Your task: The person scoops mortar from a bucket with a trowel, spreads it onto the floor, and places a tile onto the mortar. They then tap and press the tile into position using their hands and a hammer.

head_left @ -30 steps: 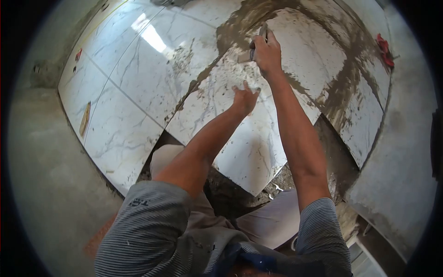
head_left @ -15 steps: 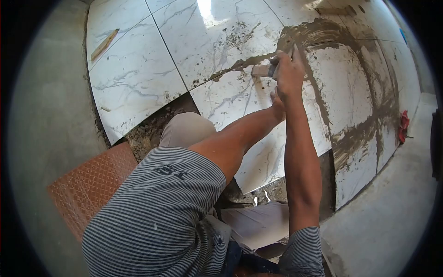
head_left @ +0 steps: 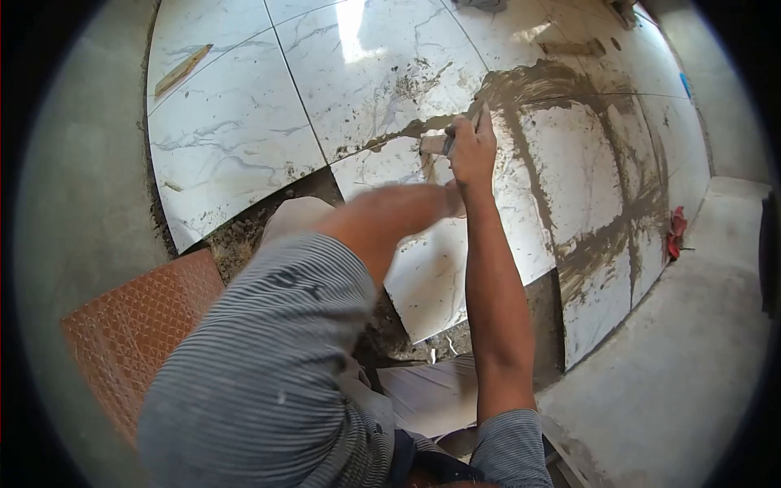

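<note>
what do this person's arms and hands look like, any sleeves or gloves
Both arms are bare below the short sleeves of a grey shirt with thin dark stripes: the left sleeve is near the camera and blurred, and the right sleeve ends above the elbow. The right hand shows no glove, ring or watch. The left hand is blurred and mostly hidden, so nothing more can be told.

My left forearm (head_left: 390,213) is blurred, and my left hand (head_left: 452,198) sits behind my right wrist (head_left: 477,193), fingers unreadable. My right hand (head_left: 472,150) covers most of the tool (head_left: 433,145); only its wooden end shows. The red thing (head_left: 675,232) at the floor's edge is too small to name.
</note>
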Tool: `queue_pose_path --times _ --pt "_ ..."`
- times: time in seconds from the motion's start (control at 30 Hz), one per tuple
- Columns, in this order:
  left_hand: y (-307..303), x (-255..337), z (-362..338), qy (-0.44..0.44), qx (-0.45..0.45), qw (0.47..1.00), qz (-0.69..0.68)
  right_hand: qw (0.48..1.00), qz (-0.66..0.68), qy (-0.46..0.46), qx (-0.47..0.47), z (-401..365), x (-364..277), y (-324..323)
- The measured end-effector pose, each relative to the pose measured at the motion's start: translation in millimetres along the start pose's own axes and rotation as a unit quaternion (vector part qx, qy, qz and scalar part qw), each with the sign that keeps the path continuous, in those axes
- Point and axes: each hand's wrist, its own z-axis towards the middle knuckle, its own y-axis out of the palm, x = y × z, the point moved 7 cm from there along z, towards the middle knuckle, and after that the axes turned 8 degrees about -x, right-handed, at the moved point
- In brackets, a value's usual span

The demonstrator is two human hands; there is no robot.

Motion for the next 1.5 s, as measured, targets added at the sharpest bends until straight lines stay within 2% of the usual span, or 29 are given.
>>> queue_pose_path --times 0.07,0.13,0.17,0.2,0.27,0.33,0.37,0.4,0.43,0.47,0.53,0.6,0.63,0.67,0.73,0.87,0.97,1.07,1.2,1.23,1.27,1.33,1.47,1.5 --pt "6 7 -48 0.136 -0.061 0.989 0.027 0.999 0.035 0.011 -0.008 -2 -4 3" --pt "2 5 -101 0.255 -0.175 0.951 0.013 0.993 0.098 0.057 0.013 -5 3 -1" --pt "-6 -13 -126 0.203 -0.230 0.952 0.009 0.995 0.077 0.036 0.053 -6 7 -11" --pt "-9 -36 -153 0.150 -0.283 0.947 0.003 0.995 0.075 0.035 0.051 -12 -5 -16" --pt "9 -116 -183 -0.002 -0.164 0.982 -0.098 0.982 0.166 0.069 0.062 -38 -38 -28" --pt "11 -177 -221 -0.210 -0.148 0.935 -0.245 0.981 0.182 0.009 0.070 -48 -62 -31" --pt "21 -184 -227 -0.214 -0.148 0.932 -0.254 0.972 0.222 0.006 0.080 -51 -63 -26" --pt "23 -198 -235 -0.264 -0.077 0.929 -0.247 0.973 0.221 0.009 0.071 -49 -60 -17" --pt "19 -210 -245 -0.313 -0.004 0.920 -0.235 0.983 0.159 0.035 0.079 -46 -50 -10" --pt "23 -212 -247 -0.316 -0.002 0.918 -0.239 0.989 0.096 0.061 0.090 -44 -35 -5" --pt "27 -209 -240 -0.335 -0.033 0.910 -0.241 0.992 0.103 0.034 0.070 -37 -24 5" --pt "40 -208 -229 -0.330 -0.034 0.904 -0.268 0.986 0.144 0.052 0.067 -35 -16 2" --pt "38 -207 -228 -0.338 -0.021 0.905 -0.257 0.989 0.123 0.053 0.066 -36 -23 0" --pt "36 -210 -228 -0.348 -0.009 0.905 -0.244 0.979 0.176 0.042 0.095 -41 -28 0" --pt "37 -209 -228 -0.345 -0.017 0.907 -0.240 0.976 0.199 0.028 0.087 -42 -25 4" --pt "36 -212 -227 -0.357 -0.021 0.901 -0.244 0.984 0.154 0.066 0.052 -32 -16 15" --pt "39 -211 -228 -0.367 -0.032 0.894 -0.253 0.974 0.216 0.033 0.066 -43 -30 17" --pt "28 -209 -226 -0.360 -0.032 0.899 -0.249 0.990 0.127 0.054 0.041 -34 -21 25" --pt "35 -214 -228 -0.363 -0.037 0.900 -0.237 0.968 0.245 0.023 0.057 -44 -44 26" --pt "36 -211 -228 -0.367 -0.035 0.900 -0.232 0.968 0.225 0.080 0.072 -48 -42 28" --pt "35 -208 -226 -0.369 -0.030 0.902 -0.223 0.994 -0.088 -0.057 0.026 -45 -33 24" --pt "29 -205 -223 -0.368 -0.035 0.903 -0.219 0.988 0.151 0.017 0.036 -34 -8 36" --pt "27 -213 -228 -0.377 -0.037 0.899 -0.221 0.975 0.210 0.053 0.041 -54 -46 34" --pt "31 -206 -226 -0.369 -0.034 0.902 -0.223 0.968 0.249 0.031 0.033 -58 -49 36"
